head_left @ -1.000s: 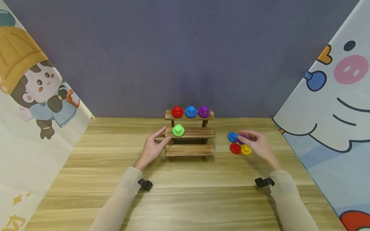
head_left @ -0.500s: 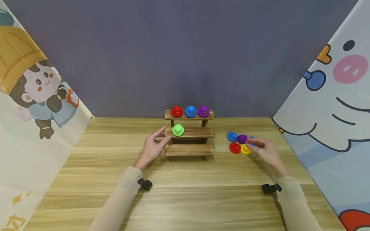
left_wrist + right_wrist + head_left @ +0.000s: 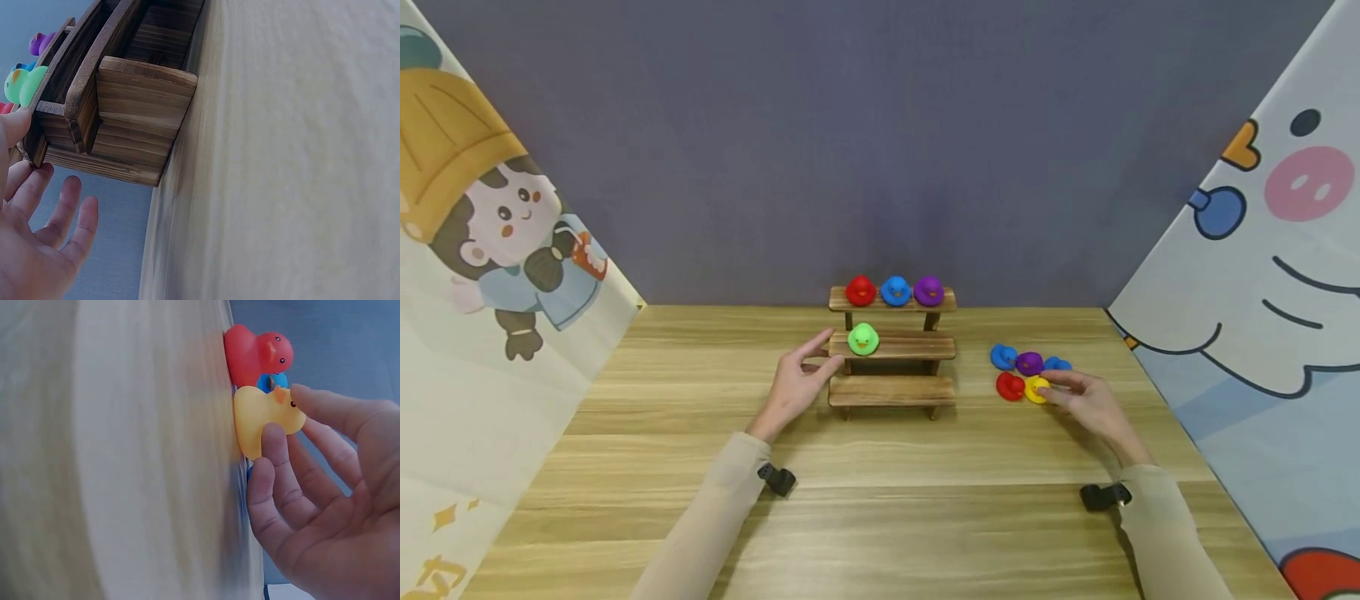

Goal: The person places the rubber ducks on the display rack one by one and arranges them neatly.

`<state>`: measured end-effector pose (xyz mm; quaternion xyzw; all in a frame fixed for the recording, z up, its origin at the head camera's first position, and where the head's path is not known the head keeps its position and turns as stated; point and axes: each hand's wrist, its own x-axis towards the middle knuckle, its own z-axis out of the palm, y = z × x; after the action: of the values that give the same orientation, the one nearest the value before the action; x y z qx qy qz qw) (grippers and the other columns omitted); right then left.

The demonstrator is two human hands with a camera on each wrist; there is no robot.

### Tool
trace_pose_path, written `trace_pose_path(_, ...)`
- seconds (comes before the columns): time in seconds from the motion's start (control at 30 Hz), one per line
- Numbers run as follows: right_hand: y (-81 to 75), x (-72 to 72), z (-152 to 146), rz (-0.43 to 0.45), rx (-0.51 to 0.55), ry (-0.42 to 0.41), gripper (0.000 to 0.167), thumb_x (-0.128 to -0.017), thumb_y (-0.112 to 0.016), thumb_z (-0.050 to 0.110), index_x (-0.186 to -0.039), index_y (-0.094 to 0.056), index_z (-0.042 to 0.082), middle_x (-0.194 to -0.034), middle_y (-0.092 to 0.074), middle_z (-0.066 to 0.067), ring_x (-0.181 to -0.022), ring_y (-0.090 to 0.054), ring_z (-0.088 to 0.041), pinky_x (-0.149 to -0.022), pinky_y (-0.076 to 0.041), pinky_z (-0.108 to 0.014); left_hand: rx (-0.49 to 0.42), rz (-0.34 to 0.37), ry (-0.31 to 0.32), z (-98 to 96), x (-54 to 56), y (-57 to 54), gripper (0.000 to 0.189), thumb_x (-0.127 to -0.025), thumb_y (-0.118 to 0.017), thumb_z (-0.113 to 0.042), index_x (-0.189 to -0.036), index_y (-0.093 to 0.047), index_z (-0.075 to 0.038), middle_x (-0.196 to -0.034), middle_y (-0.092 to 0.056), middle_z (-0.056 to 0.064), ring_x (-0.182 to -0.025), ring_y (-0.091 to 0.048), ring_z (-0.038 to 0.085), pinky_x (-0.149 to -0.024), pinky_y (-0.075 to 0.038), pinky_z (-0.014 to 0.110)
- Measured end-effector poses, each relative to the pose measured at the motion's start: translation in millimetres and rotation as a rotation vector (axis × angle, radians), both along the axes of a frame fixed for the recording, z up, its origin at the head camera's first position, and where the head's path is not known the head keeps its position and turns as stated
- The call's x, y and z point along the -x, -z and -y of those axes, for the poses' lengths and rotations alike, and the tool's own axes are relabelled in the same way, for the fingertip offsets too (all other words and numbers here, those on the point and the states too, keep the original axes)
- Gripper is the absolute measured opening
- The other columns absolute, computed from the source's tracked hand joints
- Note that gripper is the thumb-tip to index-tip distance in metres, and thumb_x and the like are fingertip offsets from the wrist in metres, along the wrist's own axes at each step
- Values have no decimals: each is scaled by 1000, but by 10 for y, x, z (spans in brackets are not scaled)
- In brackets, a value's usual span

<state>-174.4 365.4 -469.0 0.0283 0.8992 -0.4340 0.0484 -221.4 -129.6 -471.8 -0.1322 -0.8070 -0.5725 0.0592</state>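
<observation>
My left hand [image 3: 796, 385] holds the left end of the middle step of a small three-tier wooden shelf [image 3: 891, 389], thumb in front and index finger behind. In the left wrist view, its other fingers stretch out loosely beside the shelf's end. A green rubber duck [image 3: 862, 339] sits on that step, close to the thumb. On the right, my right hand [image 3: 1092, 406] has its thumb and fingertips around a yellow rubber duck [image 3: 259, 415] on the table. Beside it are a red duck [image 3: 1010, 386], a purple duck [image 3: 1029, 363] and two blue ducks, one [image 3: 1058, 364] partly covered by my fingers.
Along the top step stand a red duck [image 3: 861, 291], a blue duck [image 3: 896, 291] and a purple duck [image 3: 929, 291]. A grey wall [image 3: 880, 150] rises behind the wooden table [image 3: 880, 517], with cartoon-printed panels at both sides.
My right hand has moved from the purple duck rightward past the right-hand blue duck and down to the yellow duck, now between its fingers. The left hand has stayed at the shelf.
</observation>
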Motion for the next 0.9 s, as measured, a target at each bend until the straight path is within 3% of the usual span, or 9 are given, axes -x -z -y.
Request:
trace_pose_path(0.5, -55, -21, -11, 29, 17, 26, 68, -102, -72, 47, -149, -59, 1, -145, -64, -26, -95, -72, -11, -80, -62, -24, -8, -4, 3, -8, 5, 16, 60, -102, -75, -29, -156, -55, -11, -152, -62, 15, -123, -66, 33, -102, -60, 53)
trace_pose_path(0.73, -206, 8, -8, -20, -27, 13, 65, -101, -72, 49, -146, -63, 2, -121, -75, -19, -87, -71, -23, -74, -58, -29, -3, -4, -1, -7, 9, 6, 59, -102, -75, -29, -156, -56, -13, -151, -62, 15, -123, -67, 33, -102, -60, 54)
trace_pose_path(0.9, -287, 30, 27, -43, -85, -2, 66, -101, -69, 56, -146, -65, 8, -134, -72, -19, -102, -71, -25, -80, -56, -26, -7, -5, -3, -5, 9, 0, 59, -102, -76, -28, -156, -57, -14, -152, -63, 14, -123, -66, 33, -102, -60, 53)
